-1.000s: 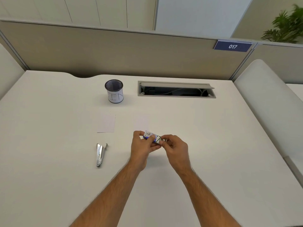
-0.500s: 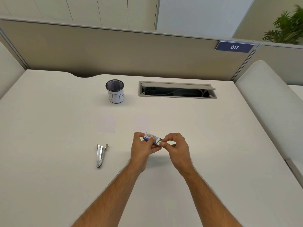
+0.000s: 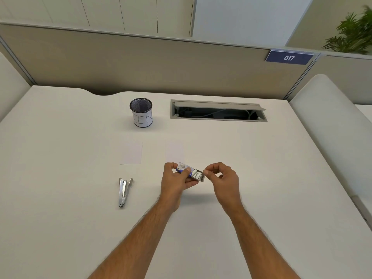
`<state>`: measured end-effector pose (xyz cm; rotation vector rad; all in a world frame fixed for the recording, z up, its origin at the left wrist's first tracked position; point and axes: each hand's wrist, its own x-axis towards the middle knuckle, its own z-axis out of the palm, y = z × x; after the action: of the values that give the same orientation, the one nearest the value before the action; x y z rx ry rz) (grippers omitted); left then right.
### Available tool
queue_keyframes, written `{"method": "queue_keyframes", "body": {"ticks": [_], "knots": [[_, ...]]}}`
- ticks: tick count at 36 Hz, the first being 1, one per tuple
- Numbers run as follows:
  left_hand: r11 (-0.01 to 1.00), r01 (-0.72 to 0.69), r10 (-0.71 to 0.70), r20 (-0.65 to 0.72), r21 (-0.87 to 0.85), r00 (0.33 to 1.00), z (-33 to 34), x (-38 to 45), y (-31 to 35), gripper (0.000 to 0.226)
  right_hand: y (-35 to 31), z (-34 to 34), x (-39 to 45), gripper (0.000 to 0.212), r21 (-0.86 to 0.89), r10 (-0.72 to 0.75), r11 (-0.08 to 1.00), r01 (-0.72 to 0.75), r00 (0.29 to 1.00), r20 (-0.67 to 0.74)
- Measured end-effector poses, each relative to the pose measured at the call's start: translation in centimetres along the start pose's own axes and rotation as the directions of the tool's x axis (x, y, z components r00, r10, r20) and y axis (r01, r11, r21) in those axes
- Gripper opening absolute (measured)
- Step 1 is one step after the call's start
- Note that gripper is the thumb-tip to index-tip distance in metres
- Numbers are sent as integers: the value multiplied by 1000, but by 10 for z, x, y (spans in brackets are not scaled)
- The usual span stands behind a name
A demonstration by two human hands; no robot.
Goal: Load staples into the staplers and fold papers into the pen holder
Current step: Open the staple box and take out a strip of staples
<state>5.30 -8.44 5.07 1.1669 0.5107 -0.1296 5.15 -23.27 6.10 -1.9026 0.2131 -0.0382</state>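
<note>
step: opening staple box (image 3: pixel 190 172) | left hand (image 3: pixel 177 181) grips sleeve to steady it, above table (image 3: pixel 60 218) | right hand (image 3: pixel 222 178) pinches drawer end, exposing staples | stapler (image 3: pixel 123 192) lies open left of box, awaiting loading | pen holder (image 3: pixel 141 112) beyond

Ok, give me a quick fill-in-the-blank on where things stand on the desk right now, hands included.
1. The staple box is held in the ____ hand.
2. The right hand pinches the box's open ____ end.
3. The stapler lies open on the desk, to the ____ of both hands.
4. The pen holder stands ____, beyond the two papers.

Missing words: left; right; left; upright
</note>
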Motion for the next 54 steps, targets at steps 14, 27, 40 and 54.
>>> {"method": "queue_keyframes", "body": {"ticks": [14, 27, 40, 54], "knots": [[1000, -7, 7, 21, 5, 1000, 3, 2, 0, 30, -6, 3, -1, 18, -185, -112, 976, 115, 993, 28], [1000, 20, -20, -5, 21, 1000, 2, 8, -1, 33, 2, -11, 9, 12, 689, 335, 697, -201, 940, -65], [996, -21, 20, 8, 90, 1000, 5, 11, -3, 29, 20, -4, 1, 19, 548, 339, 684, -482, 875, 345], [979, -65, 58, 43, 195, 997, 3, 10, -11, 15, 20, 1, 6, 11, 425, 292, 813, -397, 911, 291]]}}
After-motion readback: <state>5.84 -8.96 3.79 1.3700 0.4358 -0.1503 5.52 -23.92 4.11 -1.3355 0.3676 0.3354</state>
